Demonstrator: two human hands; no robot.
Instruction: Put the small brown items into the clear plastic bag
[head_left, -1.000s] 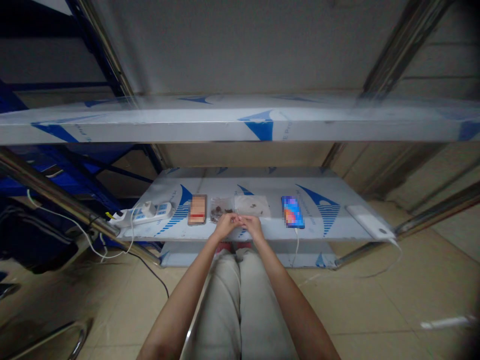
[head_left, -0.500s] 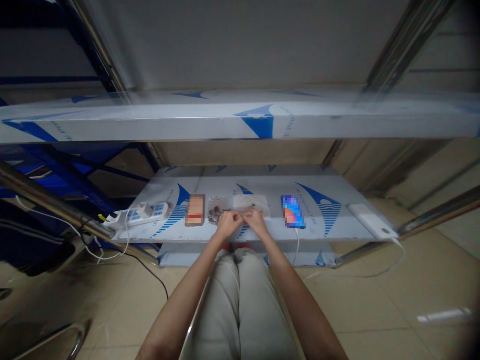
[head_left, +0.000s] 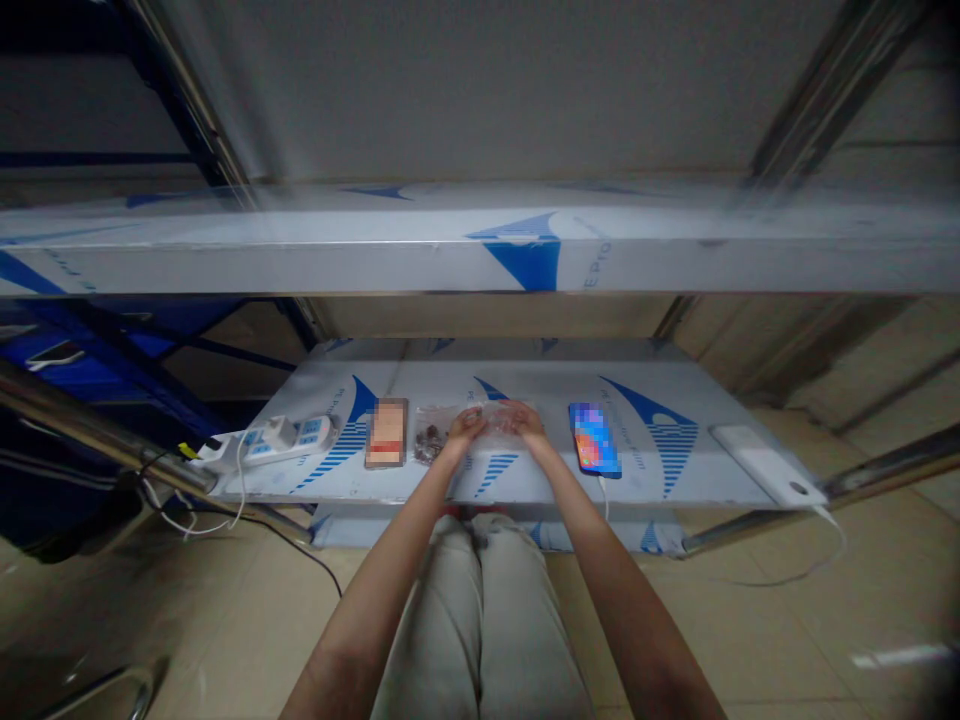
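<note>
Left hand (head_left: 466, 426) and right hand (head_left: 526, 421) farther apart now, fingers narrow on a clear plastic bag (head_left: 496, 424), hold hard to tell, brown bits (head_left: 429, 444) at nine o'clock.

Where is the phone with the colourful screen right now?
In the head camera view, the phone lies flat on the lower steel shelf, just right of the person's right hand, with a white power bank farther right.

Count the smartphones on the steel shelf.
2: a blurred-screen smartphone left of the left hand, a blue-screen smartphone with white cable right of the right hand.
</note>
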